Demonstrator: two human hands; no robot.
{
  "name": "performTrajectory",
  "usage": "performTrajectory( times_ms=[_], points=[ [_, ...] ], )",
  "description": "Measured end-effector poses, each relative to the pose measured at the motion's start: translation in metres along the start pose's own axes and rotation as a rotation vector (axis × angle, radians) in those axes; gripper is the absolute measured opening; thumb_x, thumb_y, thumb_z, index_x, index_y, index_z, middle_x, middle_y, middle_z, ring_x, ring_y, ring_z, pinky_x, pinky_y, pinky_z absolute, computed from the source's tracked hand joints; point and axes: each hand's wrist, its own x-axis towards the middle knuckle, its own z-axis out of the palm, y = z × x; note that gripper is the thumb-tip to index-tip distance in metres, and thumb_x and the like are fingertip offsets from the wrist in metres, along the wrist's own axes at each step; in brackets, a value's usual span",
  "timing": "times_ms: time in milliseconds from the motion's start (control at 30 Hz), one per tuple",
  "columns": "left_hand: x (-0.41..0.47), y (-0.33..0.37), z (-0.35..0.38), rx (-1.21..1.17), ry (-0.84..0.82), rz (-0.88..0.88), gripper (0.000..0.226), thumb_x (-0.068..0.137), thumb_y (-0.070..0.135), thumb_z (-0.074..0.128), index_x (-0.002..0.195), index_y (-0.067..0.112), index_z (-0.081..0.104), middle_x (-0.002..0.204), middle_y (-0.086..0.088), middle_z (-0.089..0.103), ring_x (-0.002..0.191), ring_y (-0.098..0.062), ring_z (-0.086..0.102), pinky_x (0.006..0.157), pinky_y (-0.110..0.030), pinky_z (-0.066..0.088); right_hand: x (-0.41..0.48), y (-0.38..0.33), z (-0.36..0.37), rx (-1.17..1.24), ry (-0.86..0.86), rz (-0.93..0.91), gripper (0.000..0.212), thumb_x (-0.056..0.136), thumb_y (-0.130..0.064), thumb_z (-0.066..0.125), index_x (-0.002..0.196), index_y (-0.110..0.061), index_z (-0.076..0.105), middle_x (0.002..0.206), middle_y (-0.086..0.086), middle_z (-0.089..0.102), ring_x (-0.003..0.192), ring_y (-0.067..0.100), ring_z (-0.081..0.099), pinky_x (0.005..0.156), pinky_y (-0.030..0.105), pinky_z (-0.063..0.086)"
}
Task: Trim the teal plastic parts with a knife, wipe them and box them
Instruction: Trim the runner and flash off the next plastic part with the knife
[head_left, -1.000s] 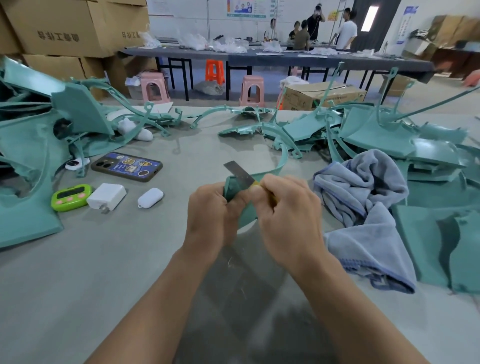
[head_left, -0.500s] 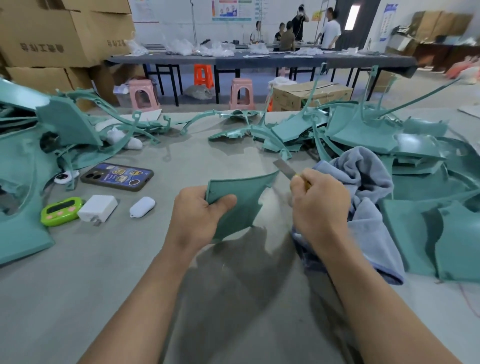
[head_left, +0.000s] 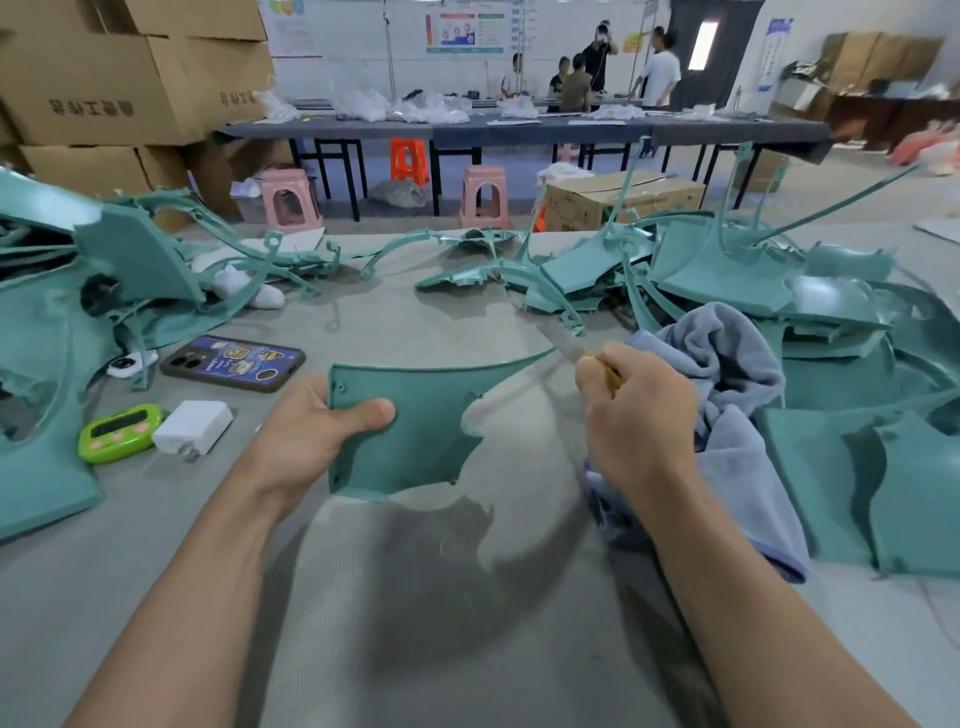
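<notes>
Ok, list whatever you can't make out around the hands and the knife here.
All in the head view:
- The knife: blade blurred; handle mostly buried in the right hand; whether it touches the teal part is unclear.
- The left hand: fingers hidden behind the part, only the thumb shows.
- The towel: partly covered by the right hand and forearm.
- The wall posters: too small to read.

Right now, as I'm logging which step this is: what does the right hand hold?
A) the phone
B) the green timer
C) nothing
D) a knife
D: the right hand grips a knife, its blade sticking out toward the tip of the teal panel that the left hand holds.
</notes>
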Motion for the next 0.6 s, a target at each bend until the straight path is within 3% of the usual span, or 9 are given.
performTrajectory(
  times_ms=[100, 200, 267, 400, 467, 600],
  points=[
    [0.001, 0.001, -0.004, 0.002, -0.025, -0.01, 0.022, 0.074, 0.009, 0.07, 0.091, 0.014, 0.083, 0.092, -0.014, 0.078, 0.077, -0.022, 0.076, 0.063, -0.03, 0.06, -0.01, -0.012, 0.008, 0.006, -0.061, -0.162, 0.04, 0.091, -0.023, 0.054, 0.058, -0.015, 0.031, 0.051, -0.002, 0.033, 0.056, 0.019, 0.035, 0.052, 0.025, 0.028],
    [0.002, 0.002, -0.004, 0.05, -0.073, -0.03, 0.02, 0.075, 0.007, 0.069, 0.089, 0.011, 0.083, 0.093, -0.018, 0.077, 0.076, -0.023, 0.075, 0.063, -0.03, 0.06, 0.002, 0.007, 0.005, -0.035, -0.089, 0.118, 0.046, 0.094, -0.016, 0.054, 0.055, -0.015, 0.03, 0.048, -0.002, 0.033, 0.05, 0.018, 0.028, 0.051, 0.036, 0.022],
    [0.002, 0.003, -0.003, 0.066, -0.105, -0.037, 0.019, 0.075, 0.007, 0.07, 0.088, 0.01, 0.083, 0.093, -0.019, 0.077, 0.076, -0.023, 0.075, 0.063, -0.029, 0.06, 0.008, 0.018, 0.0, -0.021, -0.083, 0.262, 0.046, 0.095, -0.014, 0.053, 0.056, -0.014, 0.03, 0.049, -0.001, 0.031, 0.05, 0.018, 0.024, 0.051, 0.034, 0.02],
    [0.001, 0.002, -0.007, 0.03, -0.085, -0.015, 0.021, 0.075, 0.008, 0.069, 0.092, 0.011, 0.083, 0.094, -0.017, 0.077, 0.078, -0.024, 0.076, 0.064, -0.029, 0.06, 0.0, 0.01, 0.002, 0.223, -0.16, 0.049, 0.041, 0.088, -0.022, 0.056, 0.056, -0.016, 0.032, 0.049, -0.006, 0.029, 0.051, 0.009, 0.023, 0.048, 0.031, 0.022],
    [0.001, 0.0, -0.008, 0.017, -0.068, -0.019, 0.022, 0.075, 0.009, 0.069, 0.091, 0.013, 0.083, 0.094, -0.017, 0.077, 0.078, -0.024, 0.076, 0.064, -0.03, 0.06, 0.0, 0.013, 0.005, 0.144, -0.172, 0.058, 0.039, 0.088, -0.022, 0.054, 0.053, -0.019, 0.036, 0.046, -0.005, 0.033, 0.048, 0.011, 0.026, 0.047, 0.027, 0.02],
    [0.001, 0.0, -0.008, -0.006, -0.073, -0.054, 0.022, 0.074, 0.009, 0.069, 0.092, 0.012, 0.082, 0.095, -0.018, 0.077, 0.08, -0.026, 0.076, 0.065, -0.031, 0.06, 0.011, 0.03, -0.005, -0.143, -0.043, 0.372, 0.036, 0.094, -0.019, 0.051, 0.059, -0.009, 0.045, 0.052, 0.004, 0.046, 0.054, 0.024, 0.041, 0.054, 0.034, 0.031]
  ],
)
